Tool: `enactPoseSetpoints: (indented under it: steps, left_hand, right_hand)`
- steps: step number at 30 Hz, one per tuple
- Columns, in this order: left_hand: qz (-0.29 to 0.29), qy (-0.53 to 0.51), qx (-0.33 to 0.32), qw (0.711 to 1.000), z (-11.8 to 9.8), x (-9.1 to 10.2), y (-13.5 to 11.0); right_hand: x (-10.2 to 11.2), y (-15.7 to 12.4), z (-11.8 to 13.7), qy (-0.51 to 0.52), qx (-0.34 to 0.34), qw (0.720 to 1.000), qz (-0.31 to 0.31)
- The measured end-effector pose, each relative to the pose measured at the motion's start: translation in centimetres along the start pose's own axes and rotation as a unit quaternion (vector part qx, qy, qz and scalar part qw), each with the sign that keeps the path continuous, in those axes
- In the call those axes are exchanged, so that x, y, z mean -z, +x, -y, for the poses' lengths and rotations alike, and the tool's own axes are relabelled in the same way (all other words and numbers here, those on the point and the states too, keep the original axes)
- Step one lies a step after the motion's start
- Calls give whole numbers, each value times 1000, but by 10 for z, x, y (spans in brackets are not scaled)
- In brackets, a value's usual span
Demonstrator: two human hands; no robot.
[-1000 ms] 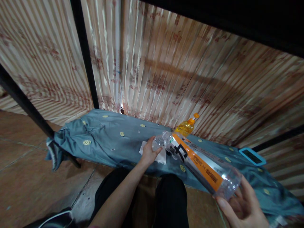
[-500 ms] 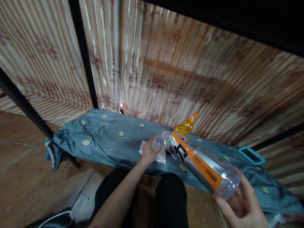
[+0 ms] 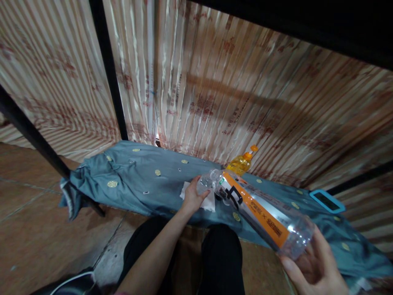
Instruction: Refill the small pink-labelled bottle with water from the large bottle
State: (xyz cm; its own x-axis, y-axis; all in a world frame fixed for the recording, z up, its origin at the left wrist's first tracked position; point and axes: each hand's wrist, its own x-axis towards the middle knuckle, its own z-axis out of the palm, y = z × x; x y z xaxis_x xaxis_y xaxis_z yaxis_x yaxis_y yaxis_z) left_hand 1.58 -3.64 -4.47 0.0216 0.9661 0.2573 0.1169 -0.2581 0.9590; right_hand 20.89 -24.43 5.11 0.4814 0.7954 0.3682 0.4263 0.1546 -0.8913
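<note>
A large clear plastic bottle [image 3: 256, 211] with an orange and silver label slants across the front, its neck to the upper left. My right hand [image 3: 317, 262] is closed round its base. At the bottle's mouth, my left hand [image 3: 192, 198] grips a small clear container [image 3: 203, 184] that looks like a cup. Whether it touches the bottle's mouth I cannot tell. Under the left hand lies a white cloth or tissue [image 3: 209, 203]. Just behind the bottle stands a yellow pump bottle [image 3: 240, 164] with an orange top.
Grey-blue patterned cloth [image 3: 166, 184] covers the low narrow surface before my knees [image 3: 222, 258]. A blue-framed dark tablet-like object [image 3: 328, 201] lies at its right. Dark metal poles [image 3: 109, 69] stand at the left, and striped curtains [image 3: 208, 82] hang behind.
Almost nothing differs. Both hands keep their holds, and the whole view has shifted very slightly.
</note>
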Motion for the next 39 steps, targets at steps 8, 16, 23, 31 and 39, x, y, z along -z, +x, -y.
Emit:
enactPoseSetpoints:
  steps: [8, 16, 23, 31, 39]
  left_hand:
    - [1, 3, 3, 1000, 1, 0, 0]
    - [-2, 0, -1, 1000, 1, -1, 0]
    - [-1, 3, 1, 1000, 1, -1, 0]
    - [-2, 9, -3, 1000, 2, -1, 1]
    - [-1, 6, -9, 1000, 6, -1, 1]
  right_hand:
    - [2, -1, 2, -15, 15, 1000, 12]
    - [-13, -1, 19, 19, -17, 999, -35]
    - [-8, -1, 7, 16, -23, 999, -40]
    - [-5, 0, 2, 38, 0, 998, -44]
    - [-7, 0, 3, 55, -10, 997, -56]
